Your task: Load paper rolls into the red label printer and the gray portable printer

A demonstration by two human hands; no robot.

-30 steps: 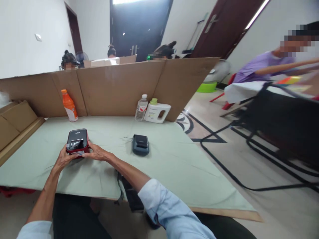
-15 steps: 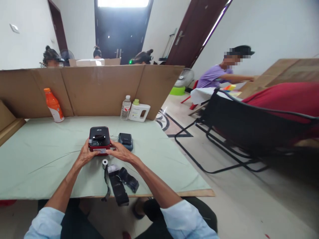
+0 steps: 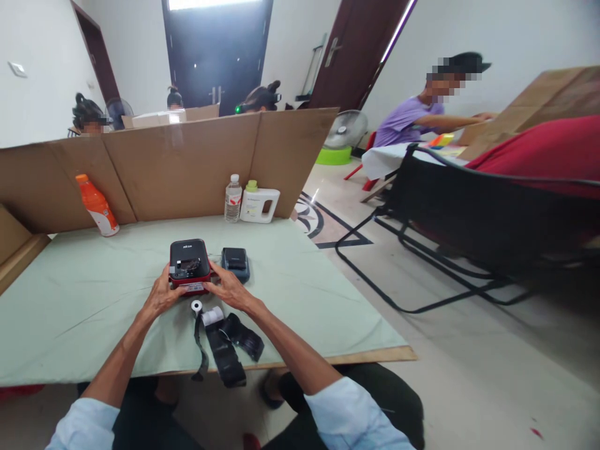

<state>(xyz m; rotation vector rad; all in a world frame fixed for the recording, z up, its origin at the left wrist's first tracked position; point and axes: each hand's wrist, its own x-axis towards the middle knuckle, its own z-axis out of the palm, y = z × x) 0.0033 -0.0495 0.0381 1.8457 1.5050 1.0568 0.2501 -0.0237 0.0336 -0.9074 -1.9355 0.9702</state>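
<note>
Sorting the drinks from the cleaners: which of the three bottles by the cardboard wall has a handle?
The white jug with the green cap, rightmost; the clear water bottle beside it and the orange bottle have none.

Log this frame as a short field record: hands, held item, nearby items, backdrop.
left hand: on the left side of the red and black device
right hand: on its right side
device: sits on the green cloth
near edge: white roll, black straps
right of device: dark blue unit
back: orange bottle, clear bottle, white jug, cardboard wall
</note>
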